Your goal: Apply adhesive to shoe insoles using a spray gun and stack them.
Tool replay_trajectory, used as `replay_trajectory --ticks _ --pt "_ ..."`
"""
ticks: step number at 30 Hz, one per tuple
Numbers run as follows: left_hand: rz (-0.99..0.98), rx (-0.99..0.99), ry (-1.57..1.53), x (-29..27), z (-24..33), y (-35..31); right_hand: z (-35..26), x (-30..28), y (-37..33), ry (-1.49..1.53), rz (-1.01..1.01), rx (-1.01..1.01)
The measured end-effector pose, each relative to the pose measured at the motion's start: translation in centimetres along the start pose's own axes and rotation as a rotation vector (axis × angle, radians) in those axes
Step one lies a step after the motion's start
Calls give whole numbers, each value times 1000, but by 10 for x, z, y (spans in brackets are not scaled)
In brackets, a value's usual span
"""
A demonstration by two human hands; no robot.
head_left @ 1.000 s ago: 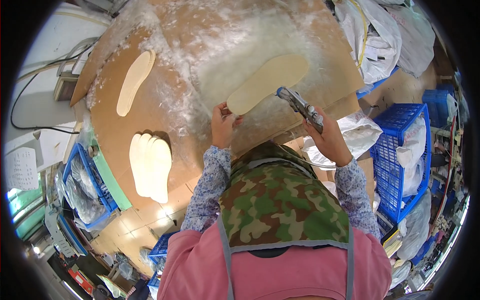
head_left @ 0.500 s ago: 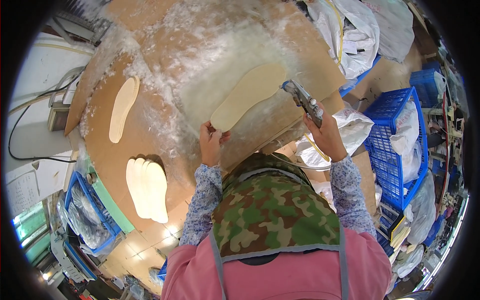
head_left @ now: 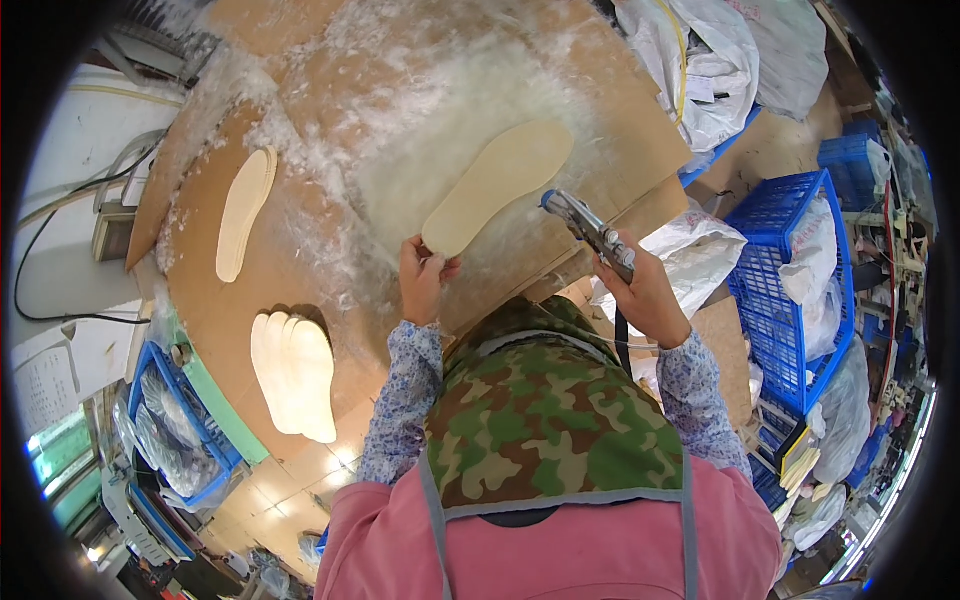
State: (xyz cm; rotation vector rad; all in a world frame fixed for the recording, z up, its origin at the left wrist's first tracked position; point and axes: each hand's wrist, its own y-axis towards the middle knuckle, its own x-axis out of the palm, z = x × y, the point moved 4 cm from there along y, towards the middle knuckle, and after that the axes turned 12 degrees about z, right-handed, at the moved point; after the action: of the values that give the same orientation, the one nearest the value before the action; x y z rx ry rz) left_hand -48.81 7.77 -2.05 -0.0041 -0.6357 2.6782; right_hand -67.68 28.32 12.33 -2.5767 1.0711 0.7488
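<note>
A cream insole [head_left: 498, 187] lies slanted over the cardboard [head_left: 625, 110], which is coated with whitish residue. My left hand [head_left: 426, 278] pinches the insole's near end between thumb and fingers. In my right hand [head_left: 645, 296] is a metal spray gun [head_left: 592, 232], gripped by its handle. Its blue-tipped nozzle points up and left, close to the insole's right edge but apart from it. To the left lie a small stack of insoles [head_left: 245, 213] and, nearer me, a fanned pile of pale insoles [head_left: 292, 375].
A blue plastic crate [head_left: 768, 290] with white bags stands on the right. White sacks [head_left: 690, 65] are at the far right. At the lower left sits another blue crate [head_left: 215, 450] with clear plastic bags. A thin hose [head_left: 585, 335] runs near my apron.
My right hand has drawn the spray gun left and toward me, from the insole's far end to along its right side. My left hand keeps its pinch on the insole.
</note>
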Motion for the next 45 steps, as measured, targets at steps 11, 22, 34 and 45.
replay_trajectory --ticks 11,22,34,45 --pt "-10 8 -13 -1 -6 3 -19 18 -14 45 -209 -7" --pt "-2 32 4 0 -5 3 15 -14 20 -55 75 -35" --pt "-9 18 61 -1 -3 3 21 -16 1 -14 88 17" --pt "-3 41 89 -4 -2 4 -2 10 -17 -17 -32 6"
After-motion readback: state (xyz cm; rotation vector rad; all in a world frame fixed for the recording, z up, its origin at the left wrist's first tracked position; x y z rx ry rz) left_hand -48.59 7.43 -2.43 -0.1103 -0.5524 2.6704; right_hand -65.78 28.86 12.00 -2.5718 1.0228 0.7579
